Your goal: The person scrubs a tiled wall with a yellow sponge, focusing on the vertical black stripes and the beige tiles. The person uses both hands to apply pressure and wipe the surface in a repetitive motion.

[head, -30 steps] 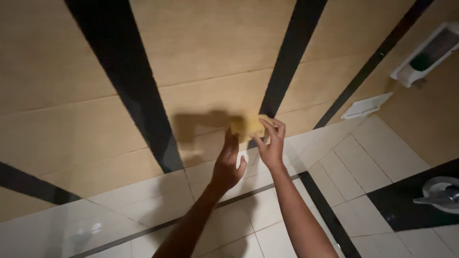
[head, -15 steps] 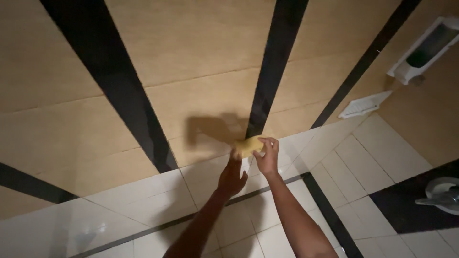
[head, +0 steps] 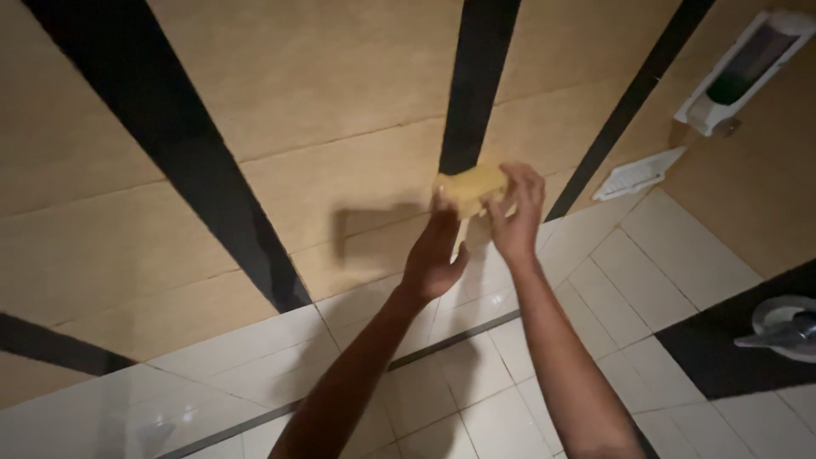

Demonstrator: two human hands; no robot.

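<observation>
A yellow cloth or sponge [head: 472, 184] is held up against the tan tiled wall, at the foot of a black vertical stripe [head: 478, 76]. My left hand [head: 432, 255] pinches its left edge from below. My right hand [head: 517, 212] grips its right side, fingers curled over the top. Both arms reach forward from the bottom of the view. The hands throw a shadow on the tan tile [head: 374, 225] to the left.
The wall is tan tile with black stripes above, white tiles [head: 595, 289] below. A white wall dispenser [head: 744, 68] hangs at the upper right, with a white vent cover [head: 637, 174] below it. A metal fixture [head: 786, 327] shows at the right edge.
Both hands have moved with the yellow cloth to the right and up, from the white tile edge onto the tan tile by the black stripe. The view has shifted slightly.
</observation>
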